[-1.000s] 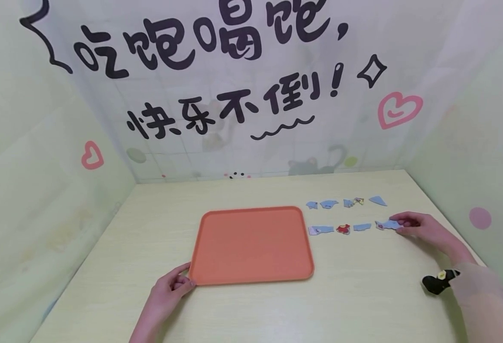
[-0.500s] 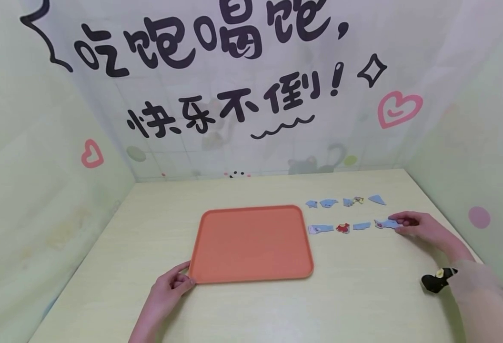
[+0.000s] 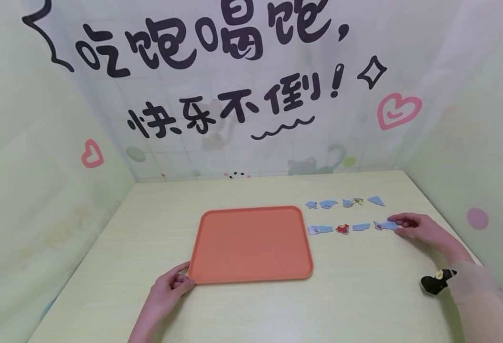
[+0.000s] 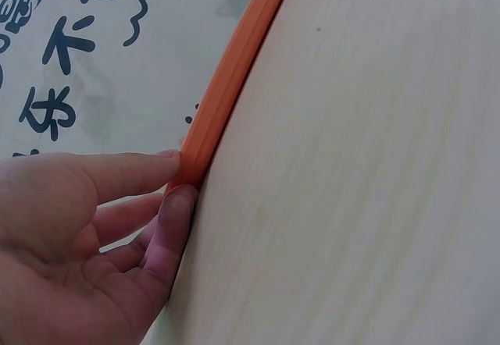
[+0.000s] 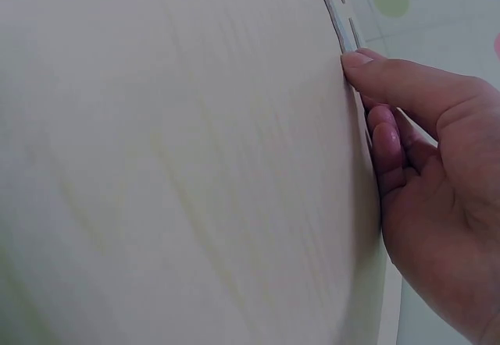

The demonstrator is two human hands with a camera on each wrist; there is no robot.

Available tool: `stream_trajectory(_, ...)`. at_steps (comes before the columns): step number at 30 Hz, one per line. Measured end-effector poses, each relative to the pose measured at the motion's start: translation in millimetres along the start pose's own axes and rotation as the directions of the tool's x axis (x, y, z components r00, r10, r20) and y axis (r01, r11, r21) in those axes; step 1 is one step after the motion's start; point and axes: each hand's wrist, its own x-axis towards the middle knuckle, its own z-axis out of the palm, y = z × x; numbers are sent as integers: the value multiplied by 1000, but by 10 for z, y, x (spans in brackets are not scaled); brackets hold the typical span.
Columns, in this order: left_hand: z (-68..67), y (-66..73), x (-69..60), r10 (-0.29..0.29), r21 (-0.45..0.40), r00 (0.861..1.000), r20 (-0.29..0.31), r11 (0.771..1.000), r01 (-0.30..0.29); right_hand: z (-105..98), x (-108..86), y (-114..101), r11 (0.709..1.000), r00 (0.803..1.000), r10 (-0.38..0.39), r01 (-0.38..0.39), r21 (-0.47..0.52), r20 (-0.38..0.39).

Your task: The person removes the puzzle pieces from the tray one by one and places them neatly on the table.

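An orange-red tray (image 3: 251,245) lies flat on the table. At its near left corner my left hand (image 3: 167,288) holds the edge between thumb and fingers; the left wrist view shows the tray's rim (image 4: 226,87) there. To the right of the tray are two rows of flat jigsaw puzzle pieces, mostly light blue. My right hand (image 3: 425,231) pinches the right end of a blue puzzle piece (image 3: 383,225) at the end of the near row. In the right wrist view, the thumb and fingers of the right hand (image 5: 437,142) rest low against the tabletop.
Left of that piece lie a blue strip (image 3: 360,227), a red piece (image 3: 343,229) and a long blue piece (image 3: 321,229). Several more, including a blue triangle (image 3: 377,200), form the far row. Printed cloth walls (image 3: 234,157) border the table.
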Motion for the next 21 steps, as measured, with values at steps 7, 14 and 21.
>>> stream_trajectory(7, -6, 12, -8, 3, -1, 1000, 5, 1000, -3, -3, -9, 0, 1000, 1000, -8, 8, 2, -1)
stream_trajectory(14, -2, 9, 7, 2, -8, 1000, 0, 1000, -2, -2, -5, 3, 1000, 1000, -4, 4, 9, 1)
stream_trajectory(21, -5, 8, 7, 4, 0, 1000, -3, 1000, -4, 2, -17, -24, 1000, 1000, -7, 7, 7, -7)
